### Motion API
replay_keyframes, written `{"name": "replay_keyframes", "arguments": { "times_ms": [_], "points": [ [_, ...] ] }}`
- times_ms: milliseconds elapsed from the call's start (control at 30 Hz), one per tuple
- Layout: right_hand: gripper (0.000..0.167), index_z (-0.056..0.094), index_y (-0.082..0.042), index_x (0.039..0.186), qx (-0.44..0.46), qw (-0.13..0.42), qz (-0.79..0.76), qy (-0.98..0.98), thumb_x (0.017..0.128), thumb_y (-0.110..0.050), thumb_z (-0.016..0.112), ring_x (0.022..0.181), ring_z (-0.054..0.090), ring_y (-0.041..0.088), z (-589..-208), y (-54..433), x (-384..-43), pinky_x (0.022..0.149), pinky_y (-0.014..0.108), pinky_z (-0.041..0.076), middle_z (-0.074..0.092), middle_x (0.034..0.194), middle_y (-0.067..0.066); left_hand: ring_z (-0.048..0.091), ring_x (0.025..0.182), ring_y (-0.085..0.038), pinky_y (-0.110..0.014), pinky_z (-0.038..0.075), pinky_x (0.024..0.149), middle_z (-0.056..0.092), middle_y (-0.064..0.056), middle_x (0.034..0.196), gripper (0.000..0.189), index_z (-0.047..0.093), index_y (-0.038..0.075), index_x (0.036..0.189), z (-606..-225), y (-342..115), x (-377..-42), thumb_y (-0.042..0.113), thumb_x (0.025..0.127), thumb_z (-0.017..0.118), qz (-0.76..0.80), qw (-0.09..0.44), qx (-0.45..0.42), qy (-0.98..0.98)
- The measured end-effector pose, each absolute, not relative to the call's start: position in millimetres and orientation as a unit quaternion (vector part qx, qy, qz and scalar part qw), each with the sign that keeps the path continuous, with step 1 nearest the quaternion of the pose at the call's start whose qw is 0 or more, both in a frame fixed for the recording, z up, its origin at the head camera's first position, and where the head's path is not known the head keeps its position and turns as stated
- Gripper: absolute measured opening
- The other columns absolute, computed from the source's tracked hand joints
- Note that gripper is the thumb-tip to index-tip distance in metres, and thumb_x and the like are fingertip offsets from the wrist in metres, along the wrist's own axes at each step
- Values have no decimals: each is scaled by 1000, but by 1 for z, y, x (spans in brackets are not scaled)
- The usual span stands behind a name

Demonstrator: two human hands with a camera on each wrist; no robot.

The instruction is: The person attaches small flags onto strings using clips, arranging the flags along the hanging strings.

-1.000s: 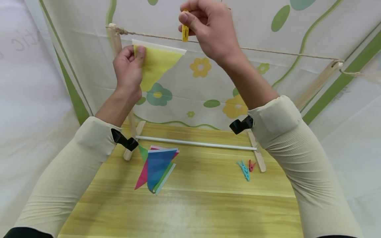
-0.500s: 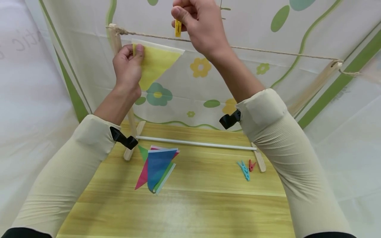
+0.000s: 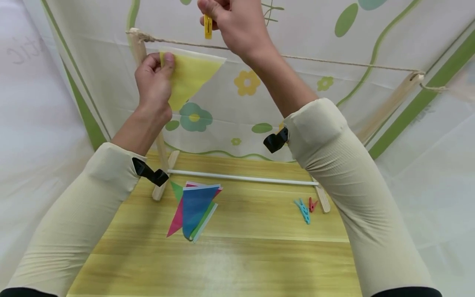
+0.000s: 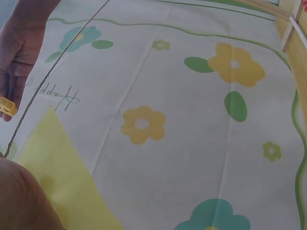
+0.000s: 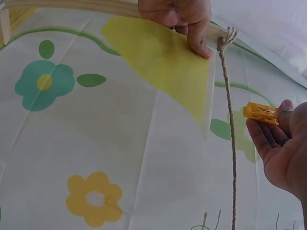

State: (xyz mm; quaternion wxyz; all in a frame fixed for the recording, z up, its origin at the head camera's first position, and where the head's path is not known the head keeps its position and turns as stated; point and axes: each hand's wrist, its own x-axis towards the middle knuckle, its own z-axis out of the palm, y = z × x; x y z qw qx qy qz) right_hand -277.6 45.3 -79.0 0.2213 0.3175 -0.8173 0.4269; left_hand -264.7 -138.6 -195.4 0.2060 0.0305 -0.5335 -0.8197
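Note:
A yellow triangular pennant [image 3: 193,72] with a white top strip is pinched at its upper left corner by my left hand [image 3: 154,80], thumb in front. Its top edge lies just below the twine [image 3: 315,61] in the head view. My right hand [image 3: 241,29] pinches a yellow clothespin [image 3: 208,27] above the twine, to the right of the left hand. In the right wrist view the clothespin [image 5: 261,113] sits on one side of the twine [image 5: 230,110], apart from it, and the pennant [image 5: 163,57] is on the other side.
The twine runs between two wooden posts [image 3: 391,105] joined low down by a white rod [image 3: 241,178]. Blue, pink and green pennants [image 3: 198,210] lie stacked on the wooden table [image 3: 241,255]. Blue clothespins [image 3: 303,211] and a red one [image 3: 312,204] lie at the right. A flowered cloth [image 3: 230,111] hangs behind.
My right hand has moved left and slightly up with the yellow clothespin, towards the pennant. My left hand keeps its pinch on the pennant, and the whole head view has shifted slightly.

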Motion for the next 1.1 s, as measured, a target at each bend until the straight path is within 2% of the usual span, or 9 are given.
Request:
{"name": "replay_keyframes", "arguments": {
  "times_ms": [233, 433, 700, 900, 1100],
  "points": [
    [32, 70, 0, 144, 312, 204, 471, -799, 117, -13, 59, 101, 72, 11, -80, 36, -281, 101, 23, 62, 70, 118, 4, 55, 94, -12, -22, 48, 84, 60, 3, 93, 17, 73, 13, 98, -194, -138, -264, 28, 105, 77, -821, 211, 30, -530],
    [30, 72, 0, 140, 311, 205, 488, -789, 116, -14, 61, 96, 70, 11, -80, 32, -284, 98, 24, 62, 69, 110, 1, 56, 96, -13, -23, 50, 87, 62, 2, 94, 16, 73, 13, 98, -192, -138, -264, 27, 106, 76, -825, 214, 24, -522],
    [29, 70, 2, 140, 322, 204, 510, -772, 116, -10, 60, 97, 72, 13, -85, 20, -285, 97, 24, 62, 70, 114, 4, 55, 97, -12, -20, 49, 84, 60, 3, 96, 17, 73, 13, 99, -189, -142, -263, 28, 105, 76, -824, 218, 33, -523],
    [24, 70, 0, 133, 305, 208, 484, -793, 114, -15, 64, 92, 69, 10, -89, 14, -285, 90, 23, 56, 65, 100, -3, 58, 98, -12, -19, 51, 85, 61, 3, 100, 18, 73, 13, 100, -189, -142, -263, 30, 104, 75, -831, 216, 41, -512],
    [26, 71, -3, 133, 291, 205, 449, -820, 114, -20, 65, 94, 65, 8, -92, 9, -285, 94, 20, 59, 63, 102, -4, 60, 96, -12, -21, 52, 86, 64, 3, 97, 18, 72, 13, 100, -189, -139, -264, 31, 103, 75, -835, 219, 41, -503]
  ]
}}
